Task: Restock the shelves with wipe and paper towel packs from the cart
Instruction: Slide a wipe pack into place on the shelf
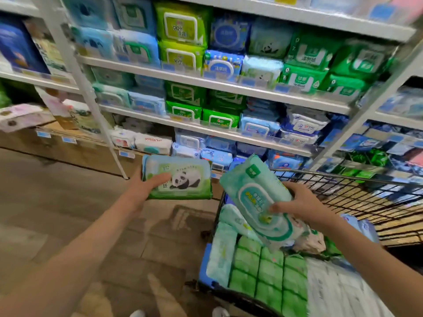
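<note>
My left hand [146,186] grips a green wipe pack with a panda picture [180,177], held flat in front of the lowest shelves. My right hand [297,204] grips a mint-green wipe pack with a white oval lid [254,197], tilted above the cart. The black wire cart [343,177] stands at the lower right and holds several green and pale packs [258,271]. The white shelves [206,81] ahead are filled with rows of green, blue and white wipe packs.
A white upright post [96,106] divides the wipe shelves from a left bay with boxed tissue and pink packs [20,117]. Wood-look floor [57,202] lies open on the left. More blue and green packs fill the shelving at the far right [389,143].
</note>
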